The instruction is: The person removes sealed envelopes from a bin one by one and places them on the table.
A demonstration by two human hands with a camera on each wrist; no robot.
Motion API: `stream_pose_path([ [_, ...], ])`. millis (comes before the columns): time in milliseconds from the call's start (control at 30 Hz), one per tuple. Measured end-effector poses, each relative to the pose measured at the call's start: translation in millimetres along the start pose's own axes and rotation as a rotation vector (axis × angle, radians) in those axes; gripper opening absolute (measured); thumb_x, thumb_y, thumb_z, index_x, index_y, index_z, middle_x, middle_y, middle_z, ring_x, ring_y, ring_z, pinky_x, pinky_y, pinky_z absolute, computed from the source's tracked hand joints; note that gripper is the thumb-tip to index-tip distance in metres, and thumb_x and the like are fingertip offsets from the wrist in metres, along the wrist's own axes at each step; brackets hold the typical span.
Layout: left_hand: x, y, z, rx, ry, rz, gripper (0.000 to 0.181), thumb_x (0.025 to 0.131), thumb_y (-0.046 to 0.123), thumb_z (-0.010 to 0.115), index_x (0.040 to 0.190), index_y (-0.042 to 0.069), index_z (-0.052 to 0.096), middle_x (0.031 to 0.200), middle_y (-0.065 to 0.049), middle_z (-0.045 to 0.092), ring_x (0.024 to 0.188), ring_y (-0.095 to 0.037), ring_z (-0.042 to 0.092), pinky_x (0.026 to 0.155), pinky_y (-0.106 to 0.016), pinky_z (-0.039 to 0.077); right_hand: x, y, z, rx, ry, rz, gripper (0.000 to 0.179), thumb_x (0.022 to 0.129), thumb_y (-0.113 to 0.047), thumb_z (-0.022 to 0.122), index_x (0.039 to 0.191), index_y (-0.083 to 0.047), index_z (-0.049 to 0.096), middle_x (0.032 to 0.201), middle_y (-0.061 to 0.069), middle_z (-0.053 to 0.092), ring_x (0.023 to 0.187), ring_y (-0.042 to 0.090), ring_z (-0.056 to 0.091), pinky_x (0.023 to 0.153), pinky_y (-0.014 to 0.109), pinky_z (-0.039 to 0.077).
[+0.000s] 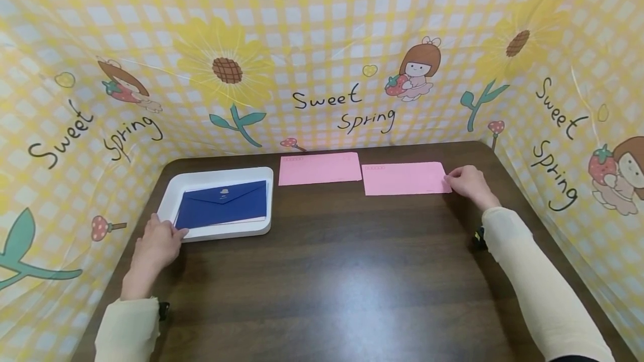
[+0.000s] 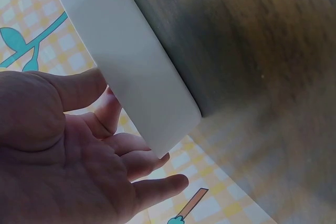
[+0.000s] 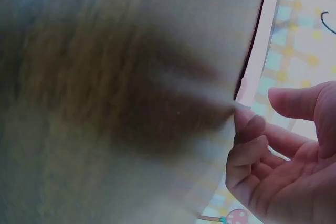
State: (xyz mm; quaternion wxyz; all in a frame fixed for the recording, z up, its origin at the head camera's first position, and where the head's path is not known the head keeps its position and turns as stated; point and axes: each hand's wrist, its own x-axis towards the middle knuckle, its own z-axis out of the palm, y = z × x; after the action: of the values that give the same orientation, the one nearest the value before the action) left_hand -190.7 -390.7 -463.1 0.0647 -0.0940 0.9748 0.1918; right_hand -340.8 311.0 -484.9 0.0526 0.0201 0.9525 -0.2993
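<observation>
A white tray (image 1: pixel 220 233) at the far left holds a dark blue envelope (image 1: pixel 226 205), flap side up, with pale edges showing under it. My left hand (image 1: pixel 160 242) grips the tray's near-left corner. In the left wrist view the thumb lies at the tray's rim, the fingers round the corner. Two pink envelopes lie along the back: one in the middle (image 1: pixel 320 168), one on the right (image 1: pixel 406 178). At that right envelope's right end is my right hand (image 1: pixel 472 184), one fingertip (image 3: pixel 240 113) touching the edge. The thumb (image 3: pixel 294 102) stands apart from it, other fingers curled.
The brown table (image 1: pixel 322 272) has rounded back corners. A yellow checked cloth (image 1: pixel 322 43) printed with flowers and lettering surrounds it at the back and both sides, close behind the pink envelopes.
</observation>
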Motion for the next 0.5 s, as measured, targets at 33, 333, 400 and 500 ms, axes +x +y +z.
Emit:
stream_pose_path([
  [33,-0.1,-0.2,-0.1,0.002,-0.001,0.0,0.034,0.108,0.019,0.053,0.088,-0.009,0.051,0.15,-0.059,0.004,0.14,-0.072,0.015,0.107,-0.083,0.02,-1.9,-3,1,-0.014,0.005,-0.016,0.042,0.105,-0.023,0.06,0.124,0.014,0.066,0.119,0.034,0.066,0.101,0.046,0.061,0.09,0.059,0.05],
  [333,0.2,-3.5,1.5,0.012,-0.016,-0.005,0.035,0.108,0.019,0.053,0.087,-0.008,0.051,0.15,-0.059,0.004,0.14,-0.072,0.015,0.106,-0.083,0.022,-26.2,-54,32,-0.185,-0.026,-0.169,0.039,0.104,-0.019,0.059,0.13,0.008,0.066,0.132,0.033,0.062,0.117,0.049,0.061,0.093,0.067,0.05],
  [400,0.6,-3.3,1.6,0.008,-0.014,-0.001,0.035,0.108,0.02,0.053,0.087,-0.008,0.051,0.15,-0.059,0.004,0.14,-0.071,0.015,0.106,-0.083,0.021,-29.9,-60,39,-0.228,-0.028,-0.197,0.037,0.104,-0.019,0.059,0.129,0.007,0.067,0.129,0.032,0.063,0.115,0.048,0.062,0.09,0.067,0.051],
  [500,1.0,-3.0,0.7,-0.001,-0.008,0.005,0.035,0.108,0.019,0.053,0.087,-0.008,0.051,0.15,-0.059,0.004,0.141,-0.071,0.014,0.106,-0.083,0.02,-32.8,-65,47,-0.27,-0.017,-0.224,0.035,0.105,-0.019,0.057,0.127,0.005,0.069,0.121,0.03,0.063,0.106,0.046,0.063,0.085,0.067,0.053],
])
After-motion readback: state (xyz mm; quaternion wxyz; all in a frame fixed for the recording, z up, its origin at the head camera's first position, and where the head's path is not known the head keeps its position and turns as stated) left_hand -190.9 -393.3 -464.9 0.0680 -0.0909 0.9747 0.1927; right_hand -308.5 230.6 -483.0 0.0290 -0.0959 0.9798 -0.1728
